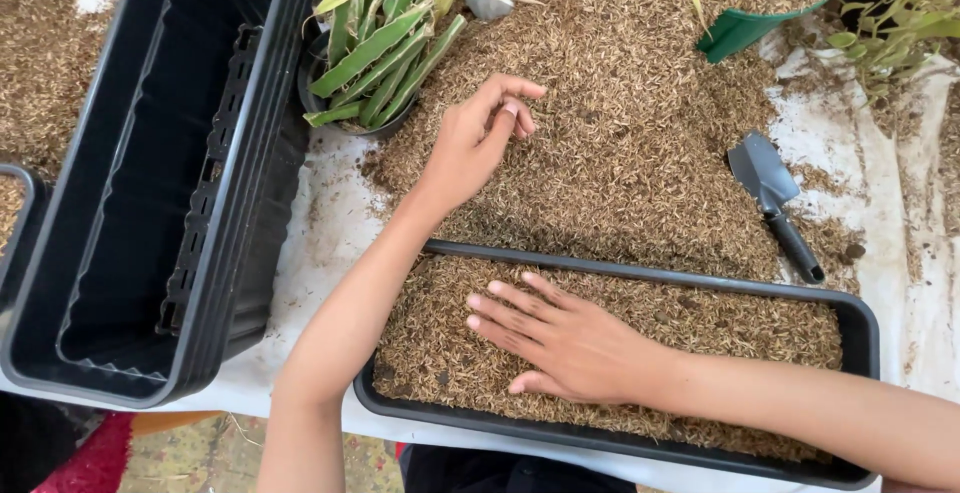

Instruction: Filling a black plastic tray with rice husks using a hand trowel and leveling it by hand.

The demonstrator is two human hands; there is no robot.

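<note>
One head-worn view looks steeply down, close over the worktable (330,243)

- My right hand (570,338) lay flat on the husks inside the long planter (860,318), nearest me at six o'clock.
- My left hand (475,143) rested on the loose husk heap (640,123) behind that planter, at twelve o'clock.
- A trowel (770,198) lay at two o'clock, on the heap's edge.
- A potted plant (375,58) stood at eleven o'clock, just beside my left hand.
- An empty planter (150,173) with a grid insert (210,183) inside sat at nine o'clock.
</note>
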